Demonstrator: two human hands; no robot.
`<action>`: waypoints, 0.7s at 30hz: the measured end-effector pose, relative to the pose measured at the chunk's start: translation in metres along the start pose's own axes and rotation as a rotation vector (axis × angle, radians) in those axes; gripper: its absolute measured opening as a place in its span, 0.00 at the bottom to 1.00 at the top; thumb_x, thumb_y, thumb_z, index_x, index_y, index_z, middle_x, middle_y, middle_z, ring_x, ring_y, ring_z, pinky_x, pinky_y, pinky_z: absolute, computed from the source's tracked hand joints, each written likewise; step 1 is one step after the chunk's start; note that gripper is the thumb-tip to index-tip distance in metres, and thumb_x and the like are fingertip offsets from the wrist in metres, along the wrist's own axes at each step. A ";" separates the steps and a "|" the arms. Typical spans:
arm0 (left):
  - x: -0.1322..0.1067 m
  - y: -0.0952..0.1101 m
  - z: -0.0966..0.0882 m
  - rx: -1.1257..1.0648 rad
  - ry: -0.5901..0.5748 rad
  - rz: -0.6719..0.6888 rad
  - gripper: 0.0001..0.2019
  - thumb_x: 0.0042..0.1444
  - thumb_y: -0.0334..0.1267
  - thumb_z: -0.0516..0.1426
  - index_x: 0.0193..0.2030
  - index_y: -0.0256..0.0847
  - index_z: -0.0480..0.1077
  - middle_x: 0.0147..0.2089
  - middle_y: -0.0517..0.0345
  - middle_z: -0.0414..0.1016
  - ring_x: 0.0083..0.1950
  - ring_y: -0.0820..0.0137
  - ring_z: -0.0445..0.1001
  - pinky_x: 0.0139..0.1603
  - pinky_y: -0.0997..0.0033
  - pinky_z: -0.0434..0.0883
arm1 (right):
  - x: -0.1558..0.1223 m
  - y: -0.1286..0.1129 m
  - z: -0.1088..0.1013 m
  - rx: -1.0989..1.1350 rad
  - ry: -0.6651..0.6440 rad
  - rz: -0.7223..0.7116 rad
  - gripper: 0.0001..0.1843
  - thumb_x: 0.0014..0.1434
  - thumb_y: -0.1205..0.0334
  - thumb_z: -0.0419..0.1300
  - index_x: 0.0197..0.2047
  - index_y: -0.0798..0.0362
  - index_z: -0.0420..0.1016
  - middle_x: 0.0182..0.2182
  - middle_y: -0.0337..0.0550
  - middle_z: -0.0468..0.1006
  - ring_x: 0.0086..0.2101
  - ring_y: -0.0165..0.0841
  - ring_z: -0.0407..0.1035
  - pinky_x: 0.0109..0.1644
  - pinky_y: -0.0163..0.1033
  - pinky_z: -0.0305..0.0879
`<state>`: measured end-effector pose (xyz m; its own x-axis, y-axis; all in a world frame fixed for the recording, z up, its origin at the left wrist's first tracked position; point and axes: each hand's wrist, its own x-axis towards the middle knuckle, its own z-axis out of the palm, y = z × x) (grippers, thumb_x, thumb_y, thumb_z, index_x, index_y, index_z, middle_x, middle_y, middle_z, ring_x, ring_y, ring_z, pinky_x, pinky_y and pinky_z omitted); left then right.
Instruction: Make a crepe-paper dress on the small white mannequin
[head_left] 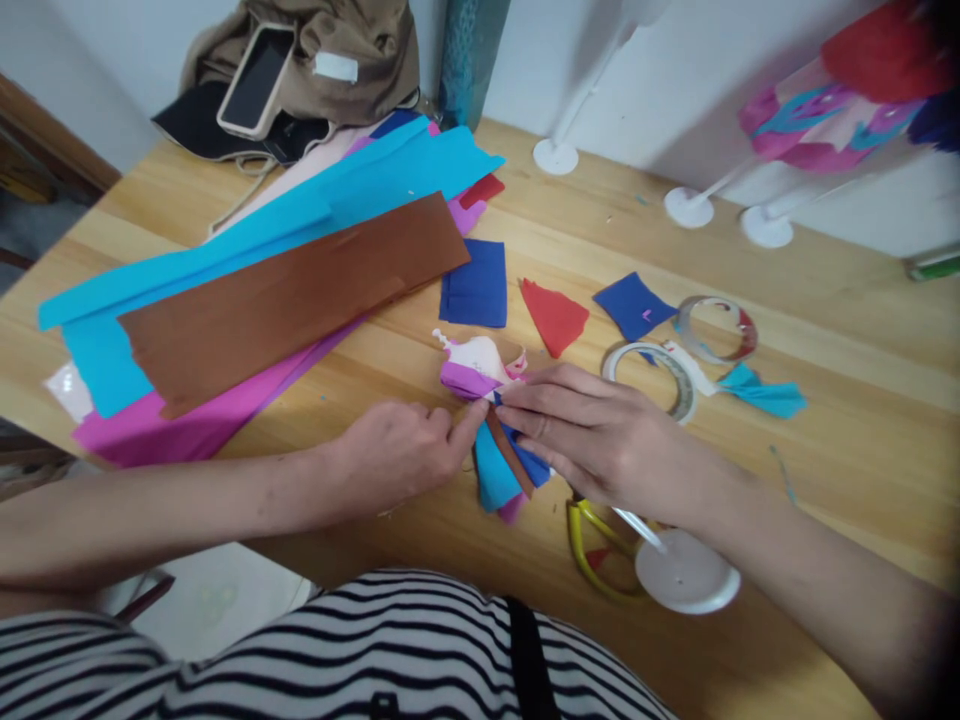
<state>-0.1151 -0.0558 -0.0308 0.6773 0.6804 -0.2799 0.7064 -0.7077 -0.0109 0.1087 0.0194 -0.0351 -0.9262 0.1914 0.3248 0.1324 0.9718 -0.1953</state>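
Note:
A small bundle of crepe paper (499, 465) lies under both hands, with light blue, brown, dark blue and purple strips fanning toward me. Its far end is a pale pink and purple part (472, 365). My left hand (409, 450) is closed, other fingers curled, a fingertip pressing on the bundle's narrow middle. From the other side my right hand (607, 430) pinches the same spot, its fingers together and partly hiding the bundle. A white rod with a round base (688, 572) emerges below my right hand; whether it joins the bundle is hidden.
Yellow-handled scissors (581, 555) lie partly beneath my right arm. Two tape rolls (686, 385) and cut pieces, including a red scrap (555, 315), lie beyond. Brown sheets (300, 305) and blue sheets are stacked left, near a phone (257, 80) on a bag. White stands (556, 157) line the wall.

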 end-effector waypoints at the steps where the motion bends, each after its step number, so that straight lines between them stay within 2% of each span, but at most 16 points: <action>1: 0.000 -0.002 -0.003 -0.011 0.019 0.013 0.24 0.63 0.21 0.45 0.66 0.25 0.59 0.32 0.55 0.73 0.30 0.67 0.75 0.25 0.71 0.67 | -0.001 0.001 0.000 0.004 0.000 0.001 0.11 0.64 0.73 0.56 0.46 0.62 0.79 0.43 0.54 0.82 0.46 0.41 0.73 0.52 0.48 0.76; 3: 0.002 -0.009 -0.013 -0.034 0.070 0.027 0.20 0.66 0.23 0.42 0.61 0.28 0.65 0.39 0.50 0.75 0.37 0.66 0.76 0.33 0.68 0.72 | -0.002 0.002 0.000 0.017 -0.006 0.008 0.12 0.64 0.73 0.56 0.47 0.62 0.79 0.44 0.54 0.82 0.48 0.42 0.72 0.52 0.49 0.76; 4: 0.005 -0.014 -0.018 -0.029 0.135 -0.001 0.21 0.68 0.24 0.39 0.58 0.29 0.67 0.43 0.48 0.75 0.42 0.64 0.76 0.36 0.66 0.74 | -0.002 0.002 0.000 0.027 -0.009 0.011 0.12 0.65 0.73 0.56 0.48 0.62 0.79 0.45 0.54 0.82 0.49 0.42 0.71 0.52 0.49 0.76; 6: 0.015 -0.026 -0.024 -0.058 0.238 -0.056 0.19 0.72 0.30 0.40 0.58 0.32 0.68 0.47 0.49 0.75 0.50 0.61 0.74 0.46 0.60 0.74 | -0.003 0.003 0.001 0.042 -0.025 0.025 0.13 0.65 0.72 0.56 0.49 0.60 0.79 0.46 0.53 0.82 0.51 0.44 0.70 0.52 0.49 0.76; 8: 0.030 -0.039 -0.022 -0.110 0.374 -0.003 0.17 0.69 0.41 0.52 0.58 0.32 0.69 0.58 0.46 0.70 0.65 0.52 0.65 0.61 0.51 0.67 | -0.004 0.003 0.002 0.045 -0.020 0.028 0.13 0.65 0.71 0.56 0.49 0.58 0.79 0.46 0.52 0.81 0.51 0.44 0.70 0.51 0.50 0.77; 9: 0.038 -0.046 -0.018 -0.152 0.380 0.028 0.21 0.65 0.45 0.58 0.59 0.33 0.69 0.65 0.45 0.64 0.71 0.48 0.55 0.67 0.47 0.61 | -0.004 0.003 0.003 0.041 -0.012 0.025 0.13 0.65 0.71 0.56 0.49 0.58 0.79 0.45 0.51 0.81 0.50 0.44 0.70 0.50 0.50 0.77; 10: 0.046 -0.051 -0.013 -0.180 0.398 0.094 0.24 0.60 0.47 0.62 0.58 0.34 0.70 0.67 0.43 0.62 0.72 0.45 0.53 0.69 0.43 0.58 | -0.004 0.003 0.004 0.036 -0.001 0.019 0.13 0.66 0.70 0.56 0.49 0.58 0.79 0.45 0.51 0.81 0.49 0.44 0.71 0.50 0.50 0.77; 12: 0.061 -0.059 -0.001 -0.226 0.378 0.131 0.20 0.59 0.45 0.63 0.55 0.38 0.73 0.68 0.43 0.60 0.74 0.44 0.50 0.70 0.41 0.54 | -0.004 0.004 0.005 0.026 0.010 0.011 0.14 0.66 0.70 0.55 0.51 0.59 0.79 0.44 0.51 0.81 0.47 0.44 0.71 0.50 0.50 0.77; 15: 0.072 -0.063 0.007 -0.288 0.306 0.213 0.15 0.59 0.39 0.63 0.52 0.39 0.75 0.62 0.43 0.67 0.68 0.52 0.60 0.71 0.45 0.55 | -0.004 0.004 0.006 0.020 0.013 0.013 0.14 0.66 0.70 0.55 0.50 0.61 0.79 0.44 0.52 0.81 0.50 0.44 0.71 0.51 0.49 0.77; 17: 0.073 -0.062 0.005 -0.298 0.298 0.239 0.11 0.61 0.37 0.61 0.50 0.39 0.76 0.56 0.46 0.71 0.62 0.59 0.66 0.72 0.48 0.53 | -0.004 0.003 0.005 0.030 0.020 0.015 0.13 0.66 0.70 0.55 0.48 0.61 0.80 0.44 0.53 0.81 0.51 0.44 0.70 0.52 0.48 0.77; 21: 0.072 -0.057 -0.009 -0.297 0.242 0.229 0.06 0.60 0.32 0.58 0.42 0.37 0.78 0.50 0.50 0.73 0.54 0.66 0.70 0.74 0.55 0.51 | -0.004 0.003 0.005 0.041 0.021 0.021 0.12 0.66 0.70 0.56 0.47 0.63 0.80 0.43 0.53 0.82 0.52 0.45 0.70 0.52 0.49 0.76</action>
<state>-0.1049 0.0350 -0.0420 0.8268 0.5624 -0.0103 0.5371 -0.7840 0.3112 0.1116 0.0207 -0.0414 -0.9158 0.2151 0.3391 0.1370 0.9611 -0.2397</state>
